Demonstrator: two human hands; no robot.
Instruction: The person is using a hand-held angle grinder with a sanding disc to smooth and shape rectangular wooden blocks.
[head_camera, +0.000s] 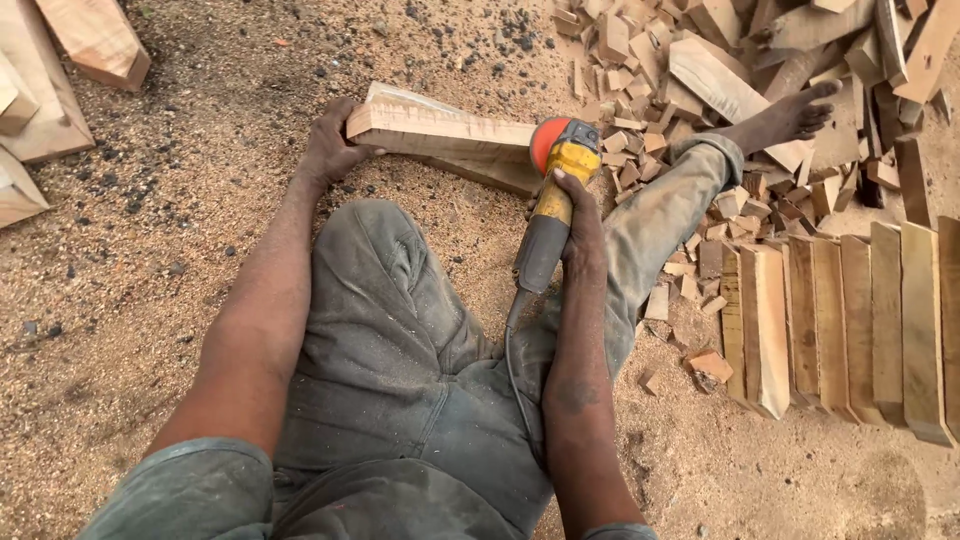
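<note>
On sawdust ground (150, 260), pale rough-sawn wood block (440, 130) and yellow grinder (555, 195), both hands clamped on them.

The person wears grey-green work trousers (400, 380), faded and dusted with sawdust, with a creased seam running down the thigh. Short sleeves (190, 490) of the same dusty grey cloth end above the elbows at six and seven o'clock. The forearms and the foot (790, 115) at two o'clock are bare.
</note>
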